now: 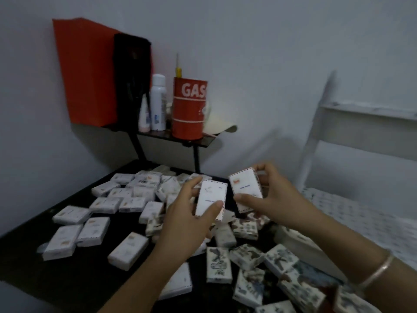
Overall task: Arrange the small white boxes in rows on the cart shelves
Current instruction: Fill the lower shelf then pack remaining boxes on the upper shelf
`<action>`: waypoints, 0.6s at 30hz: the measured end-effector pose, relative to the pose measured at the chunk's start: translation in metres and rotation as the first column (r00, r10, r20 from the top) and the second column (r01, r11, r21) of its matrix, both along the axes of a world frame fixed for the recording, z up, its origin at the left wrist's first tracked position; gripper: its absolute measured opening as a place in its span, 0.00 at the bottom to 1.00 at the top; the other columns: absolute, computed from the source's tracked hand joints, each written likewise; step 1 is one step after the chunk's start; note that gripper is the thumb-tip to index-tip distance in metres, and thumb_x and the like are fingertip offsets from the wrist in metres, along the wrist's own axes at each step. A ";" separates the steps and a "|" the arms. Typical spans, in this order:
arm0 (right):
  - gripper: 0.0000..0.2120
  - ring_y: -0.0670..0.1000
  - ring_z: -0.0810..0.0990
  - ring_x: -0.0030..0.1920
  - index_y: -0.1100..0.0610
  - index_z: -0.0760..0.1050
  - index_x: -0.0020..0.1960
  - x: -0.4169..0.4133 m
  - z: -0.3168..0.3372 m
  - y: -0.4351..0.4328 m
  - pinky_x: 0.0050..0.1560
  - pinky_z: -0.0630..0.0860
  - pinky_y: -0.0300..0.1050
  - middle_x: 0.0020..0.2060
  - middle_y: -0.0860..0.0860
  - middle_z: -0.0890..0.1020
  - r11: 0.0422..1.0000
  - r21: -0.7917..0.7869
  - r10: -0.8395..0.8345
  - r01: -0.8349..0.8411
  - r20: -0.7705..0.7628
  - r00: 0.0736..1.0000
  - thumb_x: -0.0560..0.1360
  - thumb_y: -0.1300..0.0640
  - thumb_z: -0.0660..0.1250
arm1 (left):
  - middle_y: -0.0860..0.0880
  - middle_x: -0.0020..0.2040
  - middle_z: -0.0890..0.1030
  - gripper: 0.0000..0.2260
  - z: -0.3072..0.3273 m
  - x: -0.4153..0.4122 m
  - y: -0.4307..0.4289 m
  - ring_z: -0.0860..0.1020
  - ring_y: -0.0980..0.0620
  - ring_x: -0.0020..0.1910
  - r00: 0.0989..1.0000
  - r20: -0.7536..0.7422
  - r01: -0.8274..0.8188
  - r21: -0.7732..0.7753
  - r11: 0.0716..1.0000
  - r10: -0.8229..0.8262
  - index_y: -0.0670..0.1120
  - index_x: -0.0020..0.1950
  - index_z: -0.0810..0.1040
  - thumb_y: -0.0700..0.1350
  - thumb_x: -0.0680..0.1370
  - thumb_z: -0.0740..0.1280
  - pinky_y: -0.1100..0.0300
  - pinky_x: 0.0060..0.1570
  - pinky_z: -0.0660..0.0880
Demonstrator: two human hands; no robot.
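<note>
Head: red can [189, 109] reads "GAS"; box [211, 196] print blurred.

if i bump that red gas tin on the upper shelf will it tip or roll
The red GAS tin stands upright, so a light nudge would probably slide it. It is taller than wide and near the front edge of the upper shelf, so a harder bump might topple it. On its side, the round body would likely roll.

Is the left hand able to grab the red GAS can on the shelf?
Probably not yet: the left hand grips a white box, so it is full. Nothing stands in front of the GAS can on the shelf, so after setting the box down, likely yes.
</note>
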State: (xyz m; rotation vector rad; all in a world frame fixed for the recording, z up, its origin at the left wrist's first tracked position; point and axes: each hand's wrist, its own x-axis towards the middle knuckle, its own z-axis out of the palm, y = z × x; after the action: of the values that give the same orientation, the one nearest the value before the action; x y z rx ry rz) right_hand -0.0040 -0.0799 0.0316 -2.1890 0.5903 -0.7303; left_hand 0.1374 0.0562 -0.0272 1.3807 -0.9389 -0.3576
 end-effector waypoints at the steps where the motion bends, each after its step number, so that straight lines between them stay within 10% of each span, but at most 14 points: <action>1: 0.25 0.41 0.83 0.44 0.41 0.65 0.53 -0.014 0.008 -0.002 0.35 0.81 0.44 0.50 0.42 0.81 1.000 -0.003 -0.021 0.021 0.030 0.999 0.62 0.42 0.75 | 0.68 0.56 0.76 0.23 0.011 -0.009 -0.008 0.81 0.60 0.47 0.998 0.007 0.055 -0.025 0.998 -0.055 0.66 0.65 0.67 0.49 0.75 0.71 0.61 0.30 0.78; 12: 0.11 0.46 0.82 0.36 0.43 0.68 0.50 -0.151 0.087 -0.023 0.32 0.80 0.45 0.42 0.40 0.83 0.956 -0.047 -0.264 0.289 0.290 0.920 0.74 0.58 0.64 | 0.46 0.57 0.81 0.33 0.150 -0.090 -0.079 0.82 0.52 0.46 0.848 0.034 0.528 -0.132 0.839 -0.528 0.55 0.70 0.72 0.25 0.74 0.58 0.58 0.41 0.80; 18: 0.17 0.48 0.85 0.37 0.36 0.68 0.57 -0.183 0.135 -0.035 0.31 0.81 0.45 0.45 0.44 0.83 0.884 -0.248 -0.281 0.396 0.395 0.875 0.74 0.53 0.65 | 0.54 0.51 0.78 0.33 0.231 -0.120 -0.119 0.83 0.57 0.38 0.835 0.418 0.395 0.000 0.919 -0.359 0.54 0.74 0.62 0.35 0.73 0.69 0.71 0.29 0.74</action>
State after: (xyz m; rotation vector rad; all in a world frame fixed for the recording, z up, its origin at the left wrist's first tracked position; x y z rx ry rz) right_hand -0.1865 -0.1151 0.1667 -2.1853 0.7220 -1.4653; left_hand 0.0178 -0.0626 0.2043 1.2050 -1.5735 -0.3213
